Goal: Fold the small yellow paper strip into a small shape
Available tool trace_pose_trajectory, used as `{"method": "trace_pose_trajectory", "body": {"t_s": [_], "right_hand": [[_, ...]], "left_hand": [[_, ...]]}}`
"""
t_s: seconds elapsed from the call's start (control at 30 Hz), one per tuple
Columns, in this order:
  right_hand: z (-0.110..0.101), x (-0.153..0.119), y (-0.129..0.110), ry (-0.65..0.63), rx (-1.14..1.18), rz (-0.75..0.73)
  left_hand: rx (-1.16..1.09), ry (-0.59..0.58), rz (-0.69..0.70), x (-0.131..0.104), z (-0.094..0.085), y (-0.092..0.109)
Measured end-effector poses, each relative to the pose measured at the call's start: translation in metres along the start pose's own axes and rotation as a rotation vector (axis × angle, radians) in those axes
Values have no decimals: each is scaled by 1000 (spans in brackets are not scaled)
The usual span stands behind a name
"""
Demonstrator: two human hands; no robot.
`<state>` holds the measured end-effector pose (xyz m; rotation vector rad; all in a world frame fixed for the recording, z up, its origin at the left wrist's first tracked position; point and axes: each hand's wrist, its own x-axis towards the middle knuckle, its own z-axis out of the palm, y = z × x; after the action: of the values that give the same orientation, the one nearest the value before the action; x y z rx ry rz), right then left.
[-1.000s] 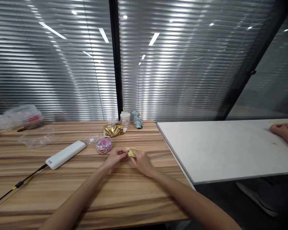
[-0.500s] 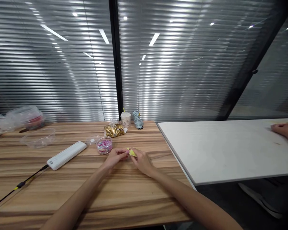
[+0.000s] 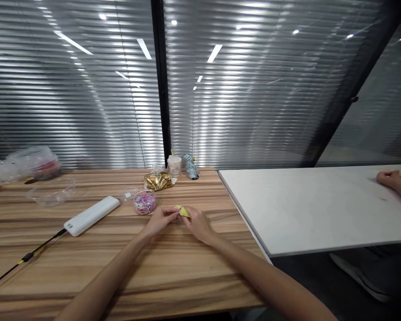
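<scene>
Over the last second, the yellow piece (image 3: pixel 184 211) has turned between your fingertips and now shows a smaller, more bunched face, while your hands have barely shifted. Your right hand (image 3: pixel 198 225) pinches it between thumb and curled fingers. Your left hand (image 3: pixel 162 219) has its fingers drawn in to a point at the piece's left edge; whether they grip that edge or something tiny beside it, you can't tell at this size. Both hands sit low over the wooden table (image 3: pixel 187 276), fingertips nearly meeting.

The step in hand looks like close two-handed shaping or fitting of that piece. As a judgement, the next move calls for you to keep the right pinch steady and let the left fingertips do the small adjusting, with light pressure, since it looks thin and easily creased.

The yellow is matt, soft-looking and irregular at the edge. Just beyond your left hand, to its left, stands a round, clear-walled tub (image 3: pixel 135 207) of small pink and purple bits, with a flat clear lid (image 3: pixel 123 196) beside it. Farther out ahead are a shiny, crinkled gold packet (image 3: pixel 158 180), a pale cup (image 3: pixel 174 166) and a crumpled light-blue wrapper (image 3: pixel 191 167). Well left of your left hand lies a smooth white bar-shaped device (image 3: pixel 92 216) with a cable at its near end.
</scene>
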<state>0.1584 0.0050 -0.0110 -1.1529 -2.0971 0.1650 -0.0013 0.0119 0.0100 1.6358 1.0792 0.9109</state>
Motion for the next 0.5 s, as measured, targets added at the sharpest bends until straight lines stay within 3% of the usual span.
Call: {"method": "trace_pose_trajectory", "body": {"t_s": [0.3,0.5], "right_hand": [[1,2,-1,60,-11,92],[4,8,4,182,89,122]], "left_hand": [[357,196,237,-8,7,9],[303,234,345,-9,8,14]]}}
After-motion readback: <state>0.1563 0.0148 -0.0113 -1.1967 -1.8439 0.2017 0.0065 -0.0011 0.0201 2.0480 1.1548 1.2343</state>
